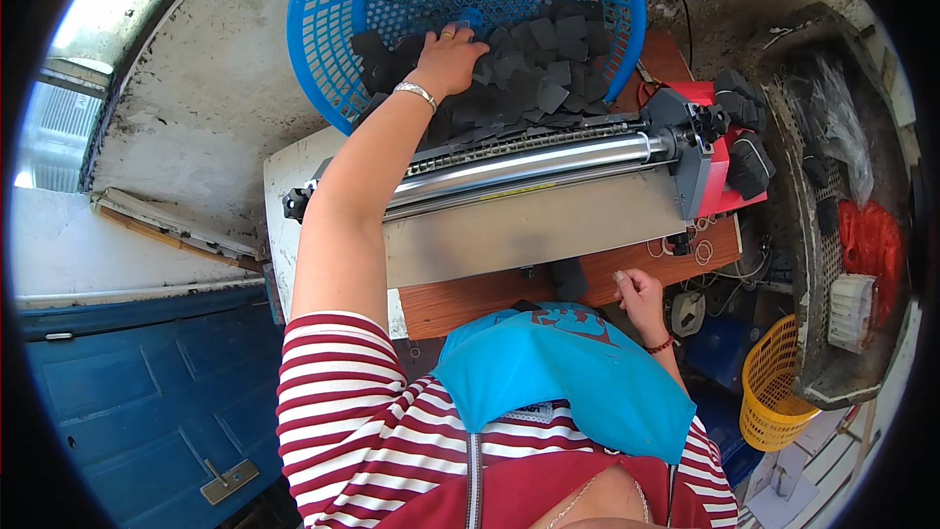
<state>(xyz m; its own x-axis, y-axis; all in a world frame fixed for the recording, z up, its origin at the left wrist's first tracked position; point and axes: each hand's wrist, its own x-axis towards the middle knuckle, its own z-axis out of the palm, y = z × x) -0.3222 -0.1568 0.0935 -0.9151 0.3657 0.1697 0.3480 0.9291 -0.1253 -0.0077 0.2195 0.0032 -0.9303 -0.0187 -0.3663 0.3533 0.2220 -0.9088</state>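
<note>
My left hand (450,61) reaches far across the machine into a large blue plastic basket (335,39). Its fingers are spread and rest on a heap of flat black sheet pieces (539,78), none plainly gripped. Beneath that forearm lies the roller machine, with a shiny metal roller (529,168) and a flat metal plate (529,220) on the near side. Close to my body, by the wooden table edge, my right hand (641,302) is curled closed; whatever it may hold is hidden. A dark piece (569,278) hangs at the table edge left of it.
More black pieces (750,165) are stacked by the machine's red right end (720,176). At the right stand a yellow basket (769,387) and a worn crate (818,264) with a red plastic bag (869,250). A blue door (147,392) is at the left.
</note>
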